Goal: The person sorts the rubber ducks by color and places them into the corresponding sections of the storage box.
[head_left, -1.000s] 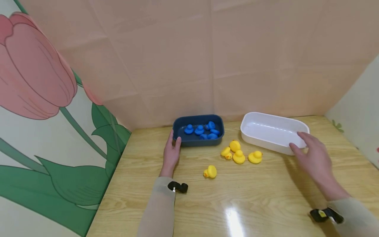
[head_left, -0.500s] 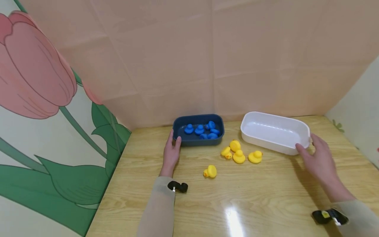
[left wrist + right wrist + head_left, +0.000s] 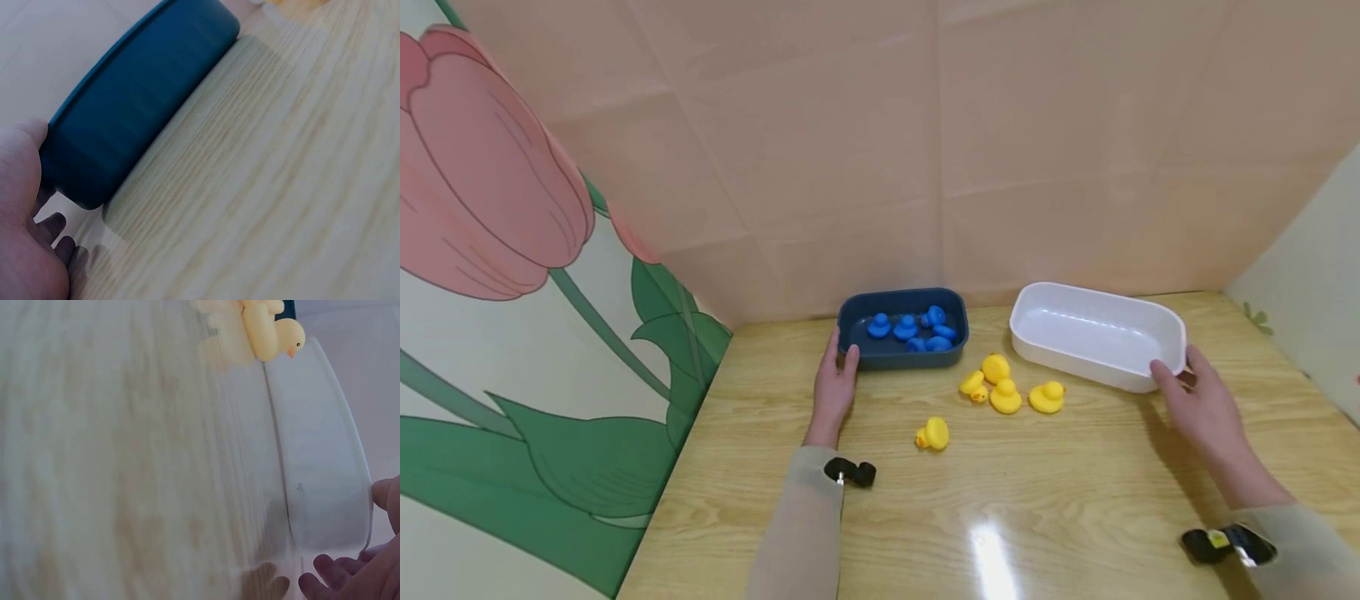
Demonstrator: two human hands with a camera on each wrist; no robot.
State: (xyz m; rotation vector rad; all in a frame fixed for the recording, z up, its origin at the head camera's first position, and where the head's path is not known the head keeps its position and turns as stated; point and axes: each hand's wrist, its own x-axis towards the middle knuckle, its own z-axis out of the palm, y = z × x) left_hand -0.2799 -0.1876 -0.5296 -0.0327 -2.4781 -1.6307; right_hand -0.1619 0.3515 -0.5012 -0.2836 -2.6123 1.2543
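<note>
My left hand (image 3: pixel 833 390) holds the front left corner of a dark blue plastic tray (image 3: pixel 913 362), thumb at the front wall and fingers along the left end. In this tray sit several blue rubber ducks (image 3: pixel 878 327). My right hand (image 3: pixel 1210 410) is at the front right corner of a white plastic tray (image 3: pixel 1075 364), its thumb at the front rim and its fingers round the right end. The inside of the white tray shows bare. In the right wrist view, fingertips curl below the white tray's wall (image 3: pixel 325 456).
Several yellow rubber ducks (image 3: pixel 1005 397) lie in front of the gap between the trays. Another yellow duck (image 3: pixel 936 434) lies on its side nearer the front. Behind the wooden table (image 3: pixel 887 533) rises a wall with pinkish covering (image 3: pixel 850 150).
My right hand has shifted outward from inside the white tray's right end to its outer corner, where it stays. The left hand, trays and ducks have hardly moved.
</note>
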